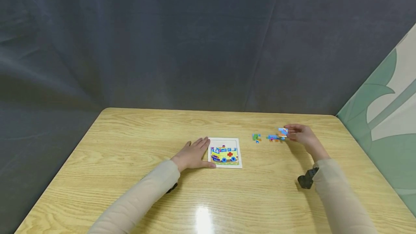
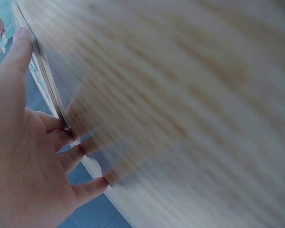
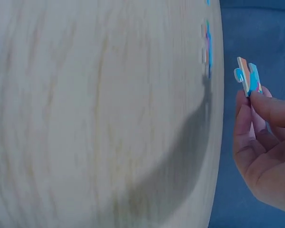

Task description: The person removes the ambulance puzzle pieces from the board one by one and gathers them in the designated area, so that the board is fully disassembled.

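While the desk (image 1: 247, 194) carries the rest, the hands stand well apart. Next in size, the puzzle board (image 1: 224, 142) lies flat just beside the left hand (image 1: 193, 154), whose straight, spread fingers touch its edge; it looks light and stiff, best steadied by its white border. Nearly square, it has an ambulance picture (image 1: 224, 154) running lengthwise between the hands, front end toward the left one. Nearer the right hand (image 1: 302, 136), the green piece (image 1: 256, 137) and the blue piece (image 1: 273, 138) lie loose. That hand pinches the held piece (image 1: 282, 131) by one side, above the desk. Probably light, thin and rigid, it seems best gripped clear of its knob, which points down; no long axis is clear.
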`<state>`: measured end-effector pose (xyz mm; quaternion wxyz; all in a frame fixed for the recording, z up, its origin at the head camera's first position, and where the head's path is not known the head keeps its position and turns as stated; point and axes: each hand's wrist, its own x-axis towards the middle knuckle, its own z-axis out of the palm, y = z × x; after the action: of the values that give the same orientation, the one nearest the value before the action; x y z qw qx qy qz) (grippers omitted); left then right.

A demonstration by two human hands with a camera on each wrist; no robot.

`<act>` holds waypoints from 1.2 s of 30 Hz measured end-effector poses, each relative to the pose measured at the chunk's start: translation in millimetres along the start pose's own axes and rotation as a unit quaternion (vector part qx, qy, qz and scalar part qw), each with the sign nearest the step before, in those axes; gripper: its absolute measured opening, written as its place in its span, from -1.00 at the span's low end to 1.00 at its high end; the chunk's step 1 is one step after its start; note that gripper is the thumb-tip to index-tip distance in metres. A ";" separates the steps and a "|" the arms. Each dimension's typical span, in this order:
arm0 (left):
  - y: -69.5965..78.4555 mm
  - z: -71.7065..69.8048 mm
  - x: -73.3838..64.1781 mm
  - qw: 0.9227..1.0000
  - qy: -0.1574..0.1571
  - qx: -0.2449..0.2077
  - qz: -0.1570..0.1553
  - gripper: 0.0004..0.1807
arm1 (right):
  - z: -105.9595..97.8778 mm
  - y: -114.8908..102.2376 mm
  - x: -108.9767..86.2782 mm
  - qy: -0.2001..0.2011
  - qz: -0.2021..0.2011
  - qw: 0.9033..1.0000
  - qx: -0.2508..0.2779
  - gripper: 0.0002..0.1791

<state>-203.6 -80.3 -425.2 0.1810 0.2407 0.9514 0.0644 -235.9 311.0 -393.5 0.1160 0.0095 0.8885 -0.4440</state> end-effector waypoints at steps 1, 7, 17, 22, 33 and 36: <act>0.1 -0.2 -0.1 1.000 -0.001 0.000 0.000 0.06 | -1.1 2.0 -0.5 0.001 0.000 1.000 -0.001 -0.50; 0.3 -0.7 -0.4 1.000 -0.002 -0.001 -0.001 0.06 | -7.4 12.2 -2.9 0.002 0.007 1.000 0.006 -0.49; 0.4 -1.1 0.0 1.000 -0.003 0.000 -0.003 0.07 | -10.1 20.2 -0.7 -0.004 0.044 0.998 0.050 -0.47; 0.9 -1.5 -0.2 1.000 -0.006 0.000 -0.004 0.06 | -9.0 24.5 1.9 -0.001 0.053 0.997 0.054 -0.48; 0.3 -0.2 0.6 1.000 -0.004 0.001 -0.005 0.07 | -9.4 25.3 1.2 0.009 0.065 0.997 0.033 -0.53; 0.0 0.2 0.9 1.000 -0.004 0.001 -0.006 0.07 | -9.6 26.1 1.2 0.012 0.070 0.997 0.030 -0.54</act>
<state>-204.2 -79.9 -425.7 0.1853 0.2358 0.9520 0.0619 -235.8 334.3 -408.8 0.1351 0.0803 0.8733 -0.4611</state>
